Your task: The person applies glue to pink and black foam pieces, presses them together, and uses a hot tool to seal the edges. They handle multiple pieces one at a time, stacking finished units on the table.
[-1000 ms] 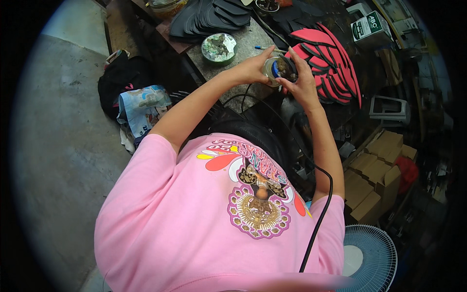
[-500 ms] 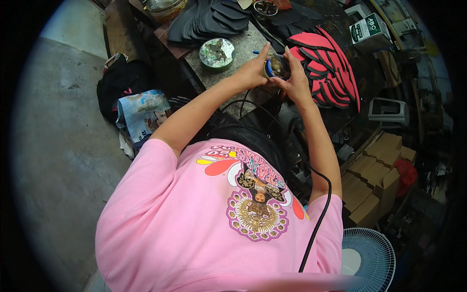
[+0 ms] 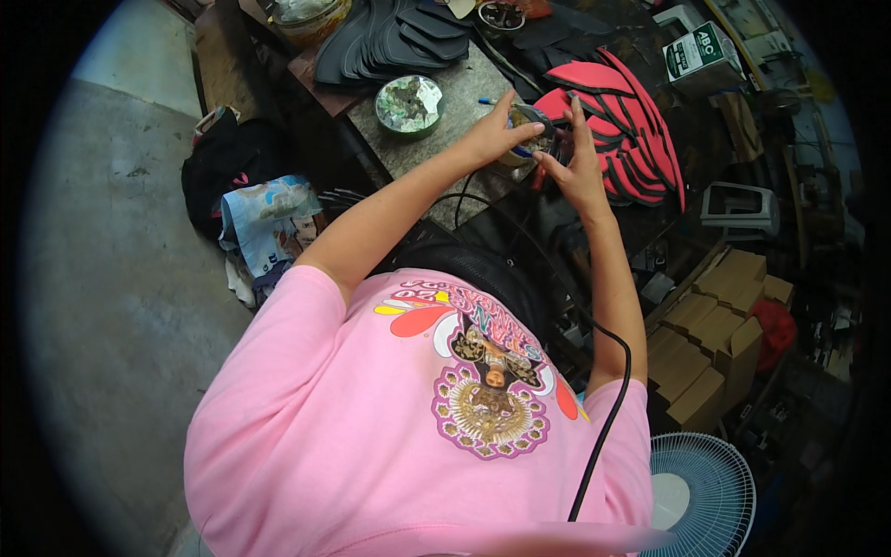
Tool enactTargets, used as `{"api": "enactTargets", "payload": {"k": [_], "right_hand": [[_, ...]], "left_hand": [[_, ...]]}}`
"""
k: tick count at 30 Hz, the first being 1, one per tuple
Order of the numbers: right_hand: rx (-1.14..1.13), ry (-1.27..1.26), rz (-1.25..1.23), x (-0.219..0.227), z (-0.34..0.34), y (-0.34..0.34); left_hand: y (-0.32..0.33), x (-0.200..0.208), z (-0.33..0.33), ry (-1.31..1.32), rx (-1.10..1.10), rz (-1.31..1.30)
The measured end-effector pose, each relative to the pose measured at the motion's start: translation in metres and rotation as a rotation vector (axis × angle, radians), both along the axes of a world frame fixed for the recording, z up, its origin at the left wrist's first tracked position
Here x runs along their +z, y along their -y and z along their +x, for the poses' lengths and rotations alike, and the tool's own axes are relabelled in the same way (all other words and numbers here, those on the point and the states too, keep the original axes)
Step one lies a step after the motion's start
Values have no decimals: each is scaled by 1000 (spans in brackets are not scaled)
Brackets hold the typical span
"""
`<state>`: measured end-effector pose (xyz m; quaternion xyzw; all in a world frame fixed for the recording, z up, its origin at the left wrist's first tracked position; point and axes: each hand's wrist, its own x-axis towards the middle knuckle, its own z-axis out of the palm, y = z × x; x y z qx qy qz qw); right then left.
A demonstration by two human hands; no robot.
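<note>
Over the worktable's near right corner, my left hand (image 3: 492, 136) grips a small round container (image 3: 525, 115) with a blue edge and brownish contents. Its thumb lies across the container's top. My right hand (image 3: 582, 176) is close on the container's right side, thumb and fingers spread apart; whether its fingertips touch it is hard to tell. A stack of red-and-black flat pieces (image 3: 624, 139) lies just beyond that hand. Left of the container, a round tub (image 3: 408, 104) with a shiny, patchy top stands on the grey slab (image 3: 380, 136). A thin blue stick-like thing (image 3: 485, 100) lies near my left fingertips.
Dark curved flat pieces (image 3: 385, 42) are piled at the back, near a small bowl (image 3: 502, 16) of little items. To the right are a white-and-green box (image 3: 701, 58), a white plastic stool (image 3: 740, 209), cardboard boxes (image 3: 710, 320) and a fan (image 3: 701, 497). A black cable (image 3: 608, 427) crosses my right arm.
My right hand has moved slightly right and away from the container, its fingers opening. My left thumb has come over the container's top, and the container looks tilted differently.
</note>
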<state>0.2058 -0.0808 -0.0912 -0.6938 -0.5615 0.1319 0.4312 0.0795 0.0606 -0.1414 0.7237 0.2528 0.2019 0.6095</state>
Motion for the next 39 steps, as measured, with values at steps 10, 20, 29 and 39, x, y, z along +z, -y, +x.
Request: {"api": "enactTargets", "payload": {"k": [10,20,29,39], "right_hand": [[-6,-433,-182,-40,-5,1],[-33,649,-494,26,-32,27],[103,-805,-361,18,-12,37],[27,-1030,-424,19,-19,45]], "left_hand": [[4,-14,1,205,-13,-69],[5,-11,2,107,13,62],[2,-9,2,152,-34,-4],[7,13,-23,35,-102,551]]}}
